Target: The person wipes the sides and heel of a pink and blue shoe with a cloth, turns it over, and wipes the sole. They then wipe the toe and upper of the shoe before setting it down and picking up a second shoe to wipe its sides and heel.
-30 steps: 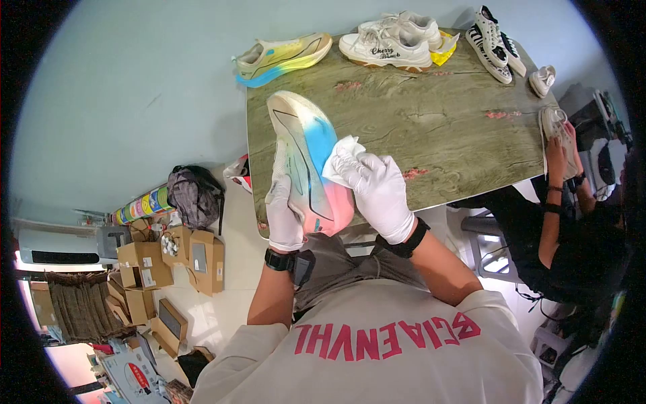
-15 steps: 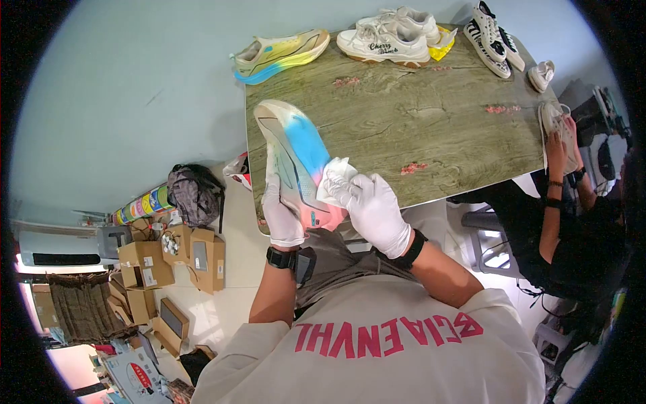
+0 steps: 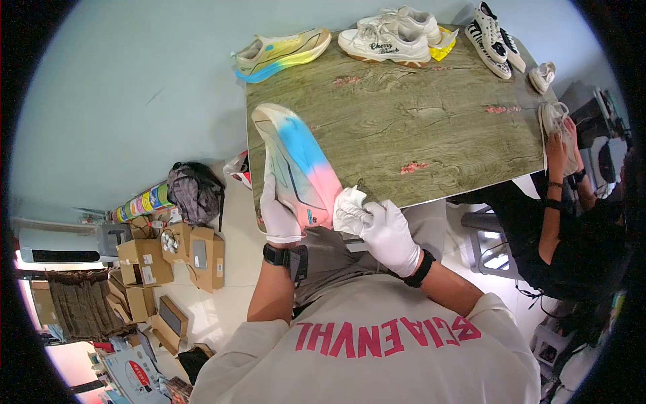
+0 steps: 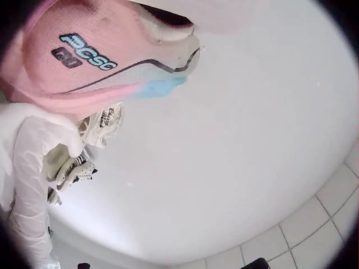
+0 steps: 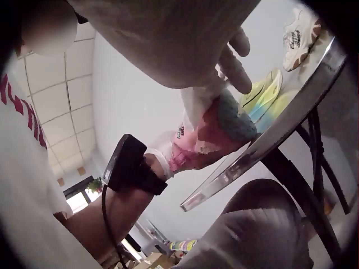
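Observation:
In the head view my gloved left hand [image 3: 279, 214] grips a running shoe [image 3: 294, 172] in cream, blue and pink, tilted above the table's near left edge. My gloved right hand [image 3: 390, 239] pinches a crumpled white wipe [image 3: 350, 210] against the sole edge at the pink end. Pale blue lettering marks the pink upper [image 4: 95, 53] in the left wrist view. The right wrist view shows the wipe [image 5: 196, 103] between my fingers and the shoe. Much of my left palm is hidden behind the shoe.
A yellow and blue running shoe [image 3: 282, 55], white sneakers [image 3: 390, 44] and black-and-white shoes [image 3: 494, 42] stand along the far side of the wood-patterned table [image 3: 377, 128]. At right another person's hand [image 3: 557, 149] holds a shoe. Cardboard boxes [image 3: 145, 262] lie on the floor at left.
My right hand and the wipe have moved down along the sole edge from the blue part to the pink end. The shoe has shifted slightly left and tilted, with my left hand still holding it.

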The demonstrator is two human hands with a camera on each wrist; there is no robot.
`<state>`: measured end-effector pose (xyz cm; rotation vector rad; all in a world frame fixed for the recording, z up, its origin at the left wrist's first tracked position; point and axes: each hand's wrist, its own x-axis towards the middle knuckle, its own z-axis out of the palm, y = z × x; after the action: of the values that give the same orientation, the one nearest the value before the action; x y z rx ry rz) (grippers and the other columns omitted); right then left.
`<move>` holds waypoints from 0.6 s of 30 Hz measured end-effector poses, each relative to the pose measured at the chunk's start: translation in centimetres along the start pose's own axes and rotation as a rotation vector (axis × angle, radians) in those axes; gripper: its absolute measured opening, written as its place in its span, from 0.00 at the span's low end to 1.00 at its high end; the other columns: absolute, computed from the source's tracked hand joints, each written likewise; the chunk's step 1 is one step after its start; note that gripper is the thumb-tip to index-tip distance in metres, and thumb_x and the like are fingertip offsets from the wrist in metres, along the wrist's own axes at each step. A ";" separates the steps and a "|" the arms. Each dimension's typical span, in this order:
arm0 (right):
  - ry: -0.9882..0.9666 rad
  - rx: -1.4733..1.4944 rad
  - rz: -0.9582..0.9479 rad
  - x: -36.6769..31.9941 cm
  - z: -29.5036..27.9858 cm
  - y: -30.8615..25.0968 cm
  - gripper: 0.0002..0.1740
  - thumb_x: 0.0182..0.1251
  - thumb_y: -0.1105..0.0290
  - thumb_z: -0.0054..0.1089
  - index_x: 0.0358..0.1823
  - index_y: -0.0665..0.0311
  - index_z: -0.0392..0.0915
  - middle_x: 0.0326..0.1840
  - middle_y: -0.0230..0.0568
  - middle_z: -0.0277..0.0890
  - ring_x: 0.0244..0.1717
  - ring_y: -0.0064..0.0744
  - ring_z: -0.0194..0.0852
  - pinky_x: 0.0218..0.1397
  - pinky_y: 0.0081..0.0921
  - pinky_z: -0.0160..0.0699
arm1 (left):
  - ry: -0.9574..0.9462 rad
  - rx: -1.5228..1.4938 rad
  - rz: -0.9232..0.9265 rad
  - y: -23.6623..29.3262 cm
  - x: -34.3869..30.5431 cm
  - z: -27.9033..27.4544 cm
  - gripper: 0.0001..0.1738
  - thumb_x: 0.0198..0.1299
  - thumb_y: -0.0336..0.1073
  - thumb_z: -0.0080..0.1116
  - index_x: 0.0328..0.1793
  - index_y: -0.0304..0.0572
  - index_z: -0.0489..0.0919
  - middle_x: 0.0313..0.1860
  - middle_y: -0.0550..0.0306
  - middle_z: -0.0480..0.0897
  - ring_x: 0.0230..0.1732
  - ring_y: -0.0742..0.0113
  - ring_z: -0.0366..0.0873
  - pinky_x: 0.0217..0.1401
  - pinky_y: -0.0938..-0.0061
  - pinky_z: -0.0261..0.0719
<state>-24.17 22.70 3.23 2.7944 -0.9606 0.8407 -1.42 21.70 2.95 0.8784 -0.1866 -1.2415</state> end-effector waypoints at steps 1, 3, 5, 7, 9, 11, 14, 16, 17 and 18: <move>-0.005 0.001 0.004 -0.1 0.0 0.0 0.20 0.55 0.64 0.62 0.51 0.53 0.87 0.37 0.36 0.77 0.45 0.38 0.74 0.49 0.37 0.73 | 0.007 -0.001 -0.010 0.2 -0.2 0.4 0.25 0.80 0.46 0.43 0.73 0.40 0.73 0.66 0.53 0.81 0.66 0.56 0.78 0.74 0.60 0.72; -0.009 0.001 0.007 -0.4 -0.1 -0.1 0.20 0.54 0.64 0.63 0.51 0.53 0.87 0.37 0.36 0.77 0.45 0.38 0.74 0.49 0.36 0.73 | 0.012 -0.002 -0.018 0.2 -0.2 0.4 0.25 0.80 0.46 0.43 0.73 0.40 0.73 0.66 0.53 0.81 0.66 0.56 0.78 0.73 0.60 0.72; -0.061 0.098 0.082 -0.8 0.1 0.2 0.21 0.53 0.65 0.66 0.51 0.52 0.87 0.37 0.37 0.76 0.44 0.40 0.74 0.47 0.37 0.75 | -0.031 0.006 -0.023 0.2 0.2 -0.3 0.25 0.79 0.47 0.44 0.72 0.41 0.74 0.66 0.54 0.81 0.66 0.57 0.78 0.72 0.59 0.73; -0.045 0.144 0.098 -1.0 -0.2 0.9 0.21 0.52 0.67 0.67 0.52 0.52 0.87 0.36 0.37 0.76 0.42 0.41 0.75 0.45 0.38 0.75 | -0.046 -0.004 -0.035 0.4 0.3 -0.6 0.26 0.79 0.48 0.45 0.75 0.41 0.72 0.68 0.53 0.79 0.68 0.57 0.76 0.74 0.59 0.72; -0.033 0.191 0.120 -0.9 -0.2 1.5 0.22 0.52 0.68 0.68 0.52 0.51 0.87 0.35 0.37 0.76 0.40 0.42 0.75 0.43 0.39 0.76 | -0.060 -0.013 -0.055 0.7 0.0 -0.6 0.28 0.79 0.49 0.46 0.77 0.42 0.70 0.70 0.52 0.77 0.69 0.57 0.74 0.76 0.60 0.70; 0.078 0.306 0.273 -0.1 -0.1 2.5 0.21 0.53 0.70 0.68 0.52 0.50 0.88 0.34 0.37 0.78 0.34 0.43 0.75 0.41 0.40 0.76 | -0.091 0.035 -0.067 1.0 -0.7 -0.1 0.25 0.76 0.45 0.53 0.72 0.40 0.74 0.64 0.54 0.81 0.63 0.62 0.79 0.67 0.63 0.77; 0.155 0.416 0.373 2.2 -0.3 3.6 0.20 0.59 0.75 0.65 0.53 0.49 0.88 0.32 0.42 0.81 0.32 0.47 0.77 0.40 0.40 0.77 | -0.196 0.468 -0.085 1.0 -0.8 -4.1 0.19 0.73 0.40 0.59 0.64 0.39 0.78 0.53 0.59 0.84 0.51 0.70 0.82 0.55 0.70 0.80; 0.254 0.567 0.440 4.3 0.3 4.3 0.18 0.65 0.75 0.63 0.53 0.49 0.87 0.32 0.44 0.83 0.35 0.50 0.82 0.41 0.40 0.80 | -0.206 0.750 -0.144 1.2 -1.2 -3.7 0.16 0.71 0.37 0.61 0.61 0.38 0.79 0.49 0.62 0.84 0.47 0.72 0.81 0.50 0.73 0.80; 0.255 0.567 0.441 5.5 0.5 4.7 0.18 0.65 0.75 0.63 0.53 0.49 0.87 0.32 0.44 0.83 0.35 0.50 0.82 0.41 0.40 0.80 | -0.212 1.032 -0.202 1.5 -1.6 -3.2 0.14 0.70 0.34 0.63 0.57 0.37 0.80 0.44 0.65 0.83 0.42 0.75 0.80 0.45 0.76 0.79; 0.284 0.629 0.422 6.7 0.6 5.1 0.15 0.65 0.74 0.63 0.51 0.50 0.88 0.34 0.43 0.83 0.37 0.50 0.83 0.42 0.40 0.81 | -0.258 0.917 -0.052 1.0 -2.4 -2.2 0.14 0.69 0.32 0.64 0.57 0.36 0.79 0.45 0.65 0.82 0.44 0.76 0.79 0.48 0.76 0.78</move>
<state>-22.49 14.74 5.67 2.8253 -1.4630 1.8219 -0.34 24.88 2.93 1.4988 -0.9991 -1.3136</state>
